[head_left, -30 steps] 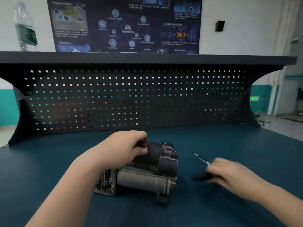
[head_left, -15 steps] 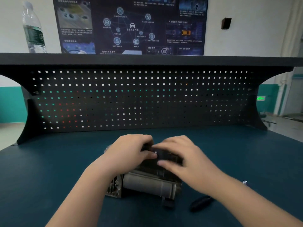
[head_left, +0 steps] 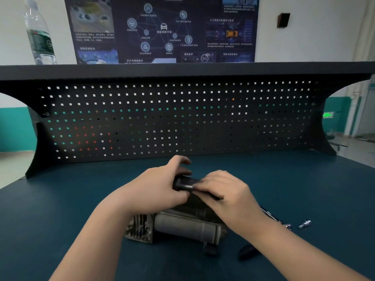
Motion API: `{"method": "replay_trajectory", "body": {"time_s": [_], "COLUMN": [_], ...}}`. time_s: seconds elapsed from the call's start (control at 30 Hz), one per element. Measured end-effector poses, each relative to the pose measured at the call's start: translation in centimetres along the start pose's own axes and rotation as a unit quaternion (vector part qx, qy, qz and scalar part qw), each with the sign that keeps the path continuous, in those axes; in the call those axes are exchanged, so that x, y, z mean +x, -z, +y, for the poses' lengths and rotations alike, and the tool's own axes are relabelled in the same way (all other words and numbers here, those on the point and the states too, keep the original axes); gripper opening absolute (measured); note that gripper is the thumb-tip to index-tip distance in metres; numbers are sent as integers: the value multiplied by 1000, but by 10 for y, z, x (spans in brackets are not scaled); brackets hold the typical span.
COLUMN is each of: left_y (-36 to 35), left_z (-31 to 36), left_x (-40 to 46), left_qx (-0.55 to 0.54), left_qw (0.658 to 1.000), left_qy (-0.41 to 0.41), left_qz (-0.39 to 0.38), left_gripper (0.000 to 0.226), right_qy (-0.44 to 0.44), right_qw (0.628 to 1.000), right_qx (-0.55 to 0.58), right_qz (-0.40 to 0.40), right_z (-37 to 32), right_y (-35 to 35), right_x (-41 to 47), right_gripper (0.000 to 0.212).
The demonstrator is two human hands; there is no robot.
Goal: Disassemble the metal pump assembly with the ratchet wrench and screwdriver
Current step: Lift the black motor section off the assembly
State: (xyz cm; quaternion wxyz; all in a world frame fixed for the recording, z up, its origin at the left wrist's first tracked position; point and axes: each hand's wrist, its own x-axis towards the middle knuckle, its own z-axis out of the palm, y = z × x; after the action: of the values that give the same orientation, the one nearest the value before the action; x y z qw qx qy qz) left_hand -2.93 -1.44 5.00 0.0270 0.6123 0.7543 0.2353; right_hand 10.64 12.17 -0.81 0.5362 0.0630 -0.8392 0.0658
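I see a dark teal worktop [head_left: 60, 209] filling the lower view, its matte surface running back to a black perforated back panel [head_left: 182, 122] whose square holes let through specks of white, green and red. A black shelf [head_left: 182, 69] caps that panel, and a clear water bottle [head_left: 39, 35] with a green label stands on it at far left. Behind, on a pale wall, hangs a dark poster [head_left: 162, 27] with linked round icons, a car symbol and a "5G" mark; a small dark box [head_left: 283, 20] is fixed to the wall to its right. Teal wall paint shows at both sides, and a green lit sign [head_left: 327, 115] glows at right.

The metal pump assembly [head_left: 182, 226] lies on the worktop near the front middle, a grey cylinder along its near side and a finned casting at its left end. My left hand [head_left: 156, 189] rests on its dark top, fingers curled round the upper housing. My right hand [head_left: 225, 193] lies over the same top from the right, its fingers bent onto a dark part there; whether they pinch it I cannot tell through the blur.

Right of the pump, partly under my right forearm, lies a tool with a black handle [head_left: 247, 251] and a thin metal shaft; just beyond it sits a small silver socket piece [head_left: 304, 224]
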Motion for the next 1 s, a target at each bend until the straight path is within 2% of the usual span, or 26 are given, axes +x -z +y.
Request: {"method": "replay_trajectory", "body": {"time_s": [0.07,0.13,0.17,0.23,0.3,0.33,0.37,0.43,0.5,0.7,0.83,0.87,0.93,1.0], "left_y": [-1,-5,-9,-20,-29,-32,-34,-35,-36,-37,-36,-36,-36,-34], "left_z": [-2,-1,0,1,2,2,1,-1,-3,-5,-4,-4,-4,-5], "left_x": [1,4,6,10,14,15,15,15,15,16,16,16,16,16], "left_qx": [14,83,131,217,265,275,279,280,281,274,274,276,278,280], "left_qw": [1000,997,991,975,962,958,956,955,953,954,955,955,955,955], "left_qy": [1,-8,-15,-26,-18,-16,-17,-24,-31,-33,-33,-34,-32,-31], "left_qz": [-6,6,16,42,65,77,86,98,108,114,111,108,100,89], "left_gripper": [71,77,79,85,88,88,86,81,79,76,74,74,75,74], "right_qy": [-19,-73,-135,-308,-463,-515,-543,-549,-545,-535,-555,-559,-554,-540], "right_qw": [999,995,987,945,885,857,836,811,794,768,751,754,795,834], "right_qx": [17,28,34,34,6,-22,-56,-123,-159,-220,-208,-192,-119,73], "right_qz": [29,66,86,103,51,1,-59,-164,-216,-275,-292,-286,-216,-91], "right_z": [7,17,26,51,89,107,124,148,162,176,179,178,168,141], "right_y": [11,28,36,47,46,41,34,15,-4,-37,-39,-37,-31,-16], "right_x": [-6,-12,-14,-16,-18,-19,-20,-21,-18,-18,-31,-31,-24,-6], "right_gripper": [7,5,3,11,7,3,9,14,14,15,22,29,46,52]}}
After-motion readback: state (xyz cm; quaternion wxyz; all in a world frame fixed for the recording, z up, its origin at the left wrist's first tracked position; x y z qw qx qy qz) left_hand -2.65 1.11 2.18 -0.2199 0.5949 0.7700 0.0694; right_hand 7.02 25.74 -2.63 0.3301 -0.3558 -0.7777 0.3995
